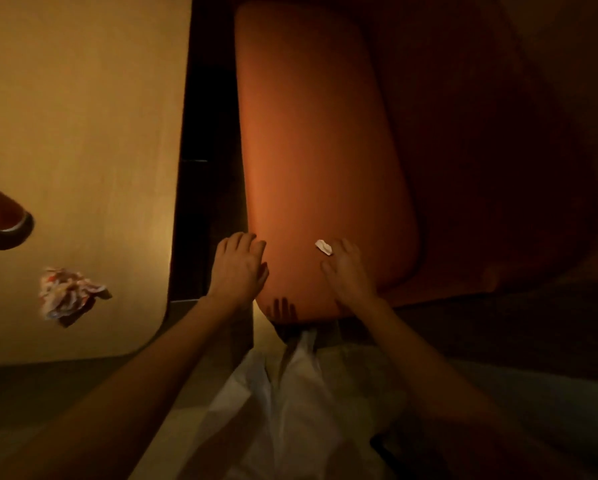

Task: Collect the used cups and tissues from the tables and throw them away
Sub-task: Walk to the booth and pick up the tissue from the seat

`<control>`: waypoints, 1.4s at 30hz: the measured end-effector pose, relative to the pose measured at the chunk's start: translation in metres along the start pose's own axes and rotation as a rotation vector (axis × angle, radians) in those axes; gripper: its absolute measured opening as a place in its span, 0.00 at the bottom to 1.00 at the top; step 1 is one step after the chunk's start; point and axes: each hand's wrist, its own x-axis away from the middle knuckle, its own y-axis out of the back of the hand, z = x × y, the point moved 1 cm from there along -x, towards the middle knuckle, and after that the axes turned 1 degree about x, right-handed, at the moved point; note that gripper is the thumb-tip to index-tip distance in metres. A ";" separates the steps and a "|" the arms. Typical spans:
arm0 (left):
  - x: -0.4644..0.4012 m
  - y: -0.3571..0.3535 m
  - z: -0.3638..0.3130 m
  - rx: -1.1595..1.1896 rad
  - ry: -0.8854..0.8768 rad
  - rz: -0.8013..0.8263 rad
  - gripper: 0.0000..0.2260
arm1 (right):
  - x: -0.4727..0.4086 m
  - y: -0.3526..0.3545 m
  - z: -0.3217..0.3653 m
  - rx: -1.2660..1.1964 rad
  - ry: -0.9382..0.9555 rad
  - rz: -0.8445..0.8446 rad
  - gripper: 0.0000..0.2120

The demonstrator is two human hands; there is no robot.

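Both hands, left (240, 263) and right (346, 268), reach empty, grip relaxed, for the paper scrap (324, 246); cup (3, 216) and crumpled tissue (69, 295) remain on the desk (83, 116).

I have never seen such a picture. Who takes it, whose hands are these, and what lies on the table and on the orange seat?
There is no machine. A person wears one camera on the head; it looks down at their own bare hands. The left hand rests at the edge of the orange seat, holding nothing. The right hand reaches beside a small white tissue scrap on the seat; a grip is not clear. On the table lie a crumpled tissue and a cup. A white plastic bag hangs below.
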 end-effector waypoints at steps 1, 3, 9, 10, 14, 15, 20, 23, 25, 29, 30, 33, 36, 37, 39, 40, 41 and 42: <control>-0.015 -0.008 0.002 0.006 0.006 -0.003 0.22 | -0.016 -0.008 -0.010 -0.016 -0.016 0.007 0.18; -0.042 -0.026 0.006 0.030 0.025 0.014 0.21 | -0.046 -0.030 -0.028 -0.061 -0.036 0.015 0.17; -0.103 -0.098 0.017 0.072 0.077 0.057 0.23 | -0.117 -0.119 -0.090 0.002 -0.088 0.111 0.19; -0.109 -0.110 0.017 0.067 0.067 0.070 0.23 | -0.124 -0.133 -0.101 0.023 -0.092 0.129 0.19; -0.122 -0.142 0.015 0.077 0.062 0.088 0.21 | -0.144 -0.177 -0.136 0.129 -0.092 0.221 0.21; -0.124 -0.147 0.015 0.090 0.075 0.084 0.21 | -0.147 -0.184 -0.142 0.164 -0.085 0.249 0.21; -0.128 -0.163 0.014 0.105 0.149 0.096 0.22 | -0.162 -0.203 -0.162 0.269 -0.070 0.298 0.21; -0.123 -0.166 0.011 0.123 0.193 0.092 0.23 | -0.173 -0.205 -0.164 0.243 -0.074 0.260 0.20; -0.118 -0.161 0.007 0.134 0.212 0.087 0.23 | -0.179 -0.200 -0.164 0.210 -0.073 0.261 0.19; -0.111 -0.141 -0.004 0.155 0.239 0.063 0.22 | -0.180 -0.170 -0.148 0.076 -0.025 0.223 0.18; -0.109 -0.131 -0.007 0.156 0.245 0.051 0.22 | -0.178 -0.158 -0.139 0.034 0.008 0.189 0.18; -0.098 -0.090 -0.013 0.171 0.278 -0.015 0.22 | -0.166 -0.113 -0.099 -0.112 0.053 0.062 0.16; -0.072 -0.041 -0.020 0.198 0.311 -0.101 0.21 | -0.147 -0.066 -0.053 -0.274 0.031 -0.059 0.16; -0.059 -0.026 -0.022 0.196 0.318 -0.125 0.21 | -0.139 -0.052 -0.037 -0.329 0.047 -0.079 0.16; -0.030 0.001 -0.022 0.192 0.352 -0.173 0.20 | -0.120 -0.030 -0.002 -0.426 0.099 -0.088 0.15; -0.015 0.013 -0.020 0.191 0.381 -0.200 0.19 | -0.110 -0.020 0.014 -0.462 0.124 -0.079 0.15; 0.000 0.024 -0.016 0.188 0.418 -0.229 0.19 | -0.101 -0.012 0.031 -0.490 0.154 -0.062 0.15; 0.014 0.034 -0.011 0.179 0.457 -0.255 0.19 | -0.092 -0.005 0.046 -0.514 0.189 -0.043 0.15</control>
